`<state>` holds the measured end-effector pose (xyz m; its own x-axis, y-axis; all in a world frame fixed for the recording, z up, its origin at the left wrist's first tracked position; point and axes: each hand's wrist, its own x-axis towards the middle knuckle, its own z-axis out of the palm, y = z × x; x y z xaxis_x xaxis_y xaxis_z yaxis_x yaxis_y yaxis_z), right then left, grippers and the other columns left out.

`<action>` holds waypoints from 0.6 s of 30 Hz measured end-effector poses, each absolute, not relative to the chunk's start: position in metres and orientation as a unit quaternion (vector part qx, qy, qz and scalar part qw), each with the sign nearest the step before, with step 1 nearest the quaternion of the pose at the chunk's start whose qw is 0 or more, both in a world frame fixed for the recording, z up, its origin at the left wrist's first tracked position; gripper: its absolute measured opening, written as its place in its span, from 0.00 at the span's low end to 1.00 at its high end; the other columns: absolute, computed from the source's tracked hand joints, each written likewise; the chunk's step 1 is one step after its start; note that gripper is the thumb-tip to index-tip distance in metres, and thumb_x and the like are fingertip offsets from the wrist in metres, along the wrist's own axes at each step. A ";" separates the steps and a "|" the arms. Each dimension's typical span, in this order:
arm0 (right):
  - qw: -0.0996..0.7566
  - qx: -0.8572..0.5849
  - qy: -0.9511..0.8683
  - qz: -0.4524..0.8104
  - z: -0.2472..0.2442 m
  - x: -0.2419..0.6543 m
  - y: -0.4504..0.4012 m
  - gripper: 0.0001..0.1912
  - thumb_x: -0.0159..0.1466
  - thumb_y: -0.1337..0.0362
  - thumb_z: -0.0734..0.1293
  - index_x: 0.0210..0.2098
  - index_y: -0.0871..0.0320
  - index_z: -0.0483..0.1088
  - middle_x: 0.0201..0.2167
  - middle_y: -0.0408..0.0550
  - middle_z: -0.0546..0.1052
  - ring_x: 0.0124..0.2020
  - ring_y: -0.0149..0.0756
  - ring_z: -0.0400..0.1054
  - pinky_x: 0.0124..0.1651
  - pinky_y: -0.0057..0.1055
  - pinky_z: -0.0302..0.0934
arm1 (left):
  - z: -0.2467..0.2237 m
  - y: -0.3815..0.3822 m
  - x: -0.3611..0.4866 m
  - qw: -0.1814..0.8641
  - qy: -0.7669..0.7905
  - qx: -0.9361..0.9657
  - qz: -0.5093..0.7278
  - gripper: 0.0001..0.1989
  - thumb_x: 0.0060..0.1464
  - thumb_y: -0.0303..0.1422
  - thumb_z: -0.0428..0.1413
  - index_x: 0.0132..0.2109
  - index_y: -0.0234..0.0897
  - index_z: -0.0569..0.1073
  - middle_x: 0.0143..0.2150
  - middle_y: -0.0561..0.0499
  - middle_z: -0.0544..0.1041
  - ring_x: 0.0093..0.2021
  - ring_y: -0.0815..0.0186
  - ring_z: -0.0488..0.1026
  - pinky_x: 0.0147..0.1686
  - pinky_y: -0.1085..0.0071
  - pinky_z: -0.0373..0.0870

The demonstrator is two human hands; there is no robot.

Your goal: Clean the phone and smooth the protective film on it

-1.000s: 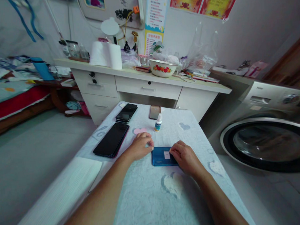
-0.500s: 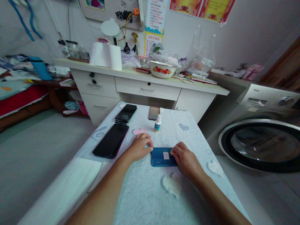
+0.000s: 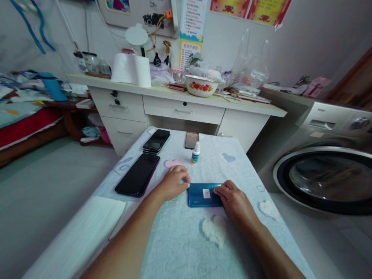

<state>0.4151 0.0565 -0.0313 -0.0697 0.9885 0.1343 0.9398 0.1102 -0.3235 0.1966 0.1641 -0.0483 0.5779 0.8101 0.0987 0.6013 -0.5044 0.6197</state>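
A blue phone (image 3: pixel 197 199) lies back up on the cloth-covered table (image 3: pixel 189 245), with a small white label (image 3: pixel 206 193) on its back. My left hand (image 3: pixel 174 184) is at its left edge, fingers curled and fingertips touching the corner. My right hand (image 3: pixel 233 197) lies over its right end, fingers pressed together near the camera area; whatever they pinch is too small to make out. Behind the phone stands a small white spray bottle (image 3: pixel 195 154). Dark phones (image 3: pixel 137 175) and a stack of phones (image 3: pixel 156 141) lie to the left.
Another phone (image 3: pixel 191 140) lies at the table's far end. Beyond stands a white desk (image 3: pixel 184 103) with a paper roll (image 3: pixel 130 70), a flowered bowl (image 3: pixel 201 87) and plastic bags (image 3: pixel 249 68). A washing machine (image 3: pixel 329 150) stands at the right, a bed (image 3: pixel 20 116) at the left.
My right hand has shifted slightly right along the blue phone, uncovering a little more of its back. My left hand has stayed at the left edge.
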 end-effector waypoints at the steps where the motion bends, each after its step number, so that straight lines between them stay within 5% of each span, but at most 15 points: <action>1: 0.162 -0.661 -0.729 0.076 -0.031 0.416 0.056 0.13 0.65 0.68 0.58 0.38 0.54 0.74 0.36 0.48 0.70 0.33 0.32 0.66 0.37 0.26 0.58 | -0.048 0.164 0.197 0.270 0.416 0.847 0.194 0.04 0.48 0.29 0.56 0.33 0.39 0.74 0.50 0.47 0.68 0.58 0.58 0.60 0.59 0.61 0.55; 18: 0.219 -0.626 -0.740 0.114 -0.038 0.421 0.054 0.13 0.67 0.64 0.57 0.35 0.56 0.72 0.34 0.47 0.69 0.34 0.32 0.66 0.39 0.28 0.59 | -0.051 0.164 0.196 0.271 0.416 0.843 0.205 0.04 0.47 0.29 0.56 0.32 0.40 0.74 0.50 0.48 0.69 0.58 0.58 0.61 0.58 0.61 0.56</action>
